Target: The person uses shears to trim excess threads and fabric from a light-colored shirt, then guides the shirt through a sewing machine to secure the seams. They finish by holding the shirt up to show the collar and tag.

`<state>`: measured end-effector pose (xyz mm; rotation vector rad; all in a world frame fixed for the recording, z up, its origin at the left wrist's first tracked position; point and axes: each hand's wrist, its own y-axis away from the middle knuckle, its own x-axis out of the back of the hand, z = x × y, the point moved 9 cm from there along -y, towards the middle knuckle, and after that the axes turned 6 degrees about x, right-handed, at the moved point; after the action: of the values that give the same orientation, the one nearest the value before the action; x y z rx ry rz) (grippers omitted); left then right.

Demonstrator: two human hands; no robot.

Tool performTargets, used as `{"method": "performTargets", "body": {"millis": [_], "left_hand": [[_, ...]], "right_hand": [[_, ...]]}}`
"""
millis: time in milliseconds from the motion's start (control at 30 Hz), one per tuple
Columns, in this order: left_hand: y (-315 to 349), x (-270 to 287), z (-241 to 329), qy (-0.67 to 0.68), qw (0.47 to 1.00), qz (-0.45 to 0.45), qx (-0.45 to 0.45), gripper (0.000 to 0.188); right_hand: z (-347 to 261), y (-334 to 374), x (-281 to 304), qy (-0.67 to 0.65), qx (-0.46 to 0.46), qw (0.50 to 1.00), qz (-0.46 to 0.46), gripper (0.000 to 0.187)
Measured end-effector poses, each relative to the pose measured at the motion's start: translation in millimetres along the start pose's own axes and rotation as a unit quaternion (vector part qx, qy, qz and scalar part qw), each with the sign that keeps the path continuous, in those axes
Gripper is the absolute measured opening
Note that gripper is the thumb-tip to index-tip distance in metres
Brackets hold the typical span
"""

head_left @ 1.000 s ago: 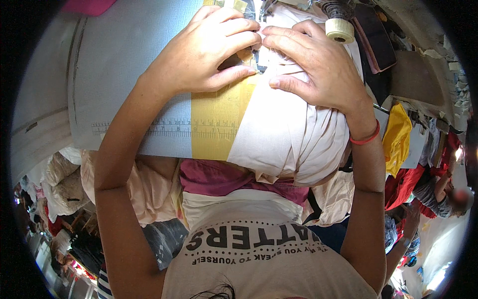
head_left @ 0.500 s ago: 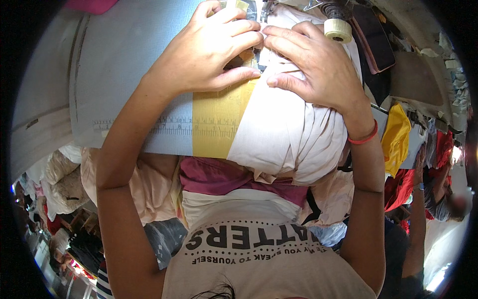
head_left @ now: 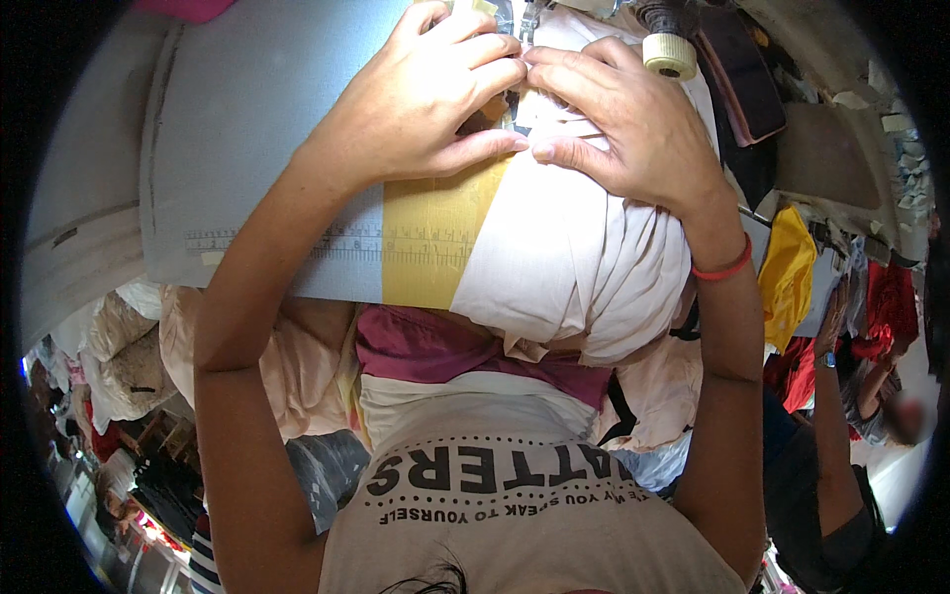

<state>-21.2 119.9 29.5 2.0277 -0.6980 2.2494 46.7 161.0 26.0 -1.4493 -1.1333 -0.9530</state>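
Observation:
My left hand [head_left: 430, 104] and my right hand [head_left: 628, 124] press side by side on a pale pink-white cloth [head_left: 569, 252] at the far edge of a grey sewing table [head_left: 247, 119]. Their fingertips meet at the metal presser foot of a sewing machine [head_left: 522, 20], pinching the fabric's edge. The cloth bunches and hangs over the table's near edge onto my lap. A yellow tape strip [head_left: 430, 238] and a printed ruler [head_left: 327, 243] lie on the table under my left wrist. A red band circles my right wrist.
A cream thread spool [head_left: 670, 54] stands beyond my right hand. Dark cloth pieces [head_left: 742, 89] lie to its right. Yellow fabric [head_left: 787, 272] and red fabric [head_left: 891, 307] pile on the right, near another person's arm [head_left: 826, 396]. Pale cloth heaps [head_left: 297, 366] sit below the table's left side.
Both hands have edged slightly away from me toward the machine's needle, feeding the cloth along. The grip is unchanged.

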Motion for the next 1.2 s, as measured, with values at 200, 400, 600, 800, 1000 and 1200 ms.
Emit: {"method": "performTargets", "body": {"millis": [200, 400, 600, 800, 1000, 1200], "left_hand": [[-3.0, 1.2, 0.9, 0.013, 1.0, 0.002, 0.005, 0.048], [-0.3, -1.1, 1.3, 0.003, 1.0, 0.011, 0.007, 0.047], [-2.6, 0.0, 1.6, 0.004, 1.0, 0.006, 0.017, 0.047], [-2.2, -1.4, 1.3, -0.007, 1.0, 0.014, 0.014, 0.047], [-4.8, -1.0, 3.2, -0.013, 1.0, 0.008, 0.019, 0.048], [-3.7, -0.5, 5.2, -0.029, 0.999, 0.016, 0.03, 0.048]], "right_hand": [[2.8, 2.6, -1.3, 0.006, -0.003, 1.0, 0.012, 0.057], [0.4, -1.0, 1.5, 0.004, 0.006, 1.0, 0.002, 0.056], [1.5, 0.7, 2.0, 0.004, -0.002, 1.0, 0.005, 0.055], [1.6, 0.7, 0.2, 0.003, 0.004, 1.0, 0.003, 0.056], [1.4, -0.6, 1.4, -0.009, -0.004, 1.0, -0.007, 0.057], [-0.5, -1.1, 2.0, 0.002, 0.01, 1.0, -0.006, 0.057]]}}
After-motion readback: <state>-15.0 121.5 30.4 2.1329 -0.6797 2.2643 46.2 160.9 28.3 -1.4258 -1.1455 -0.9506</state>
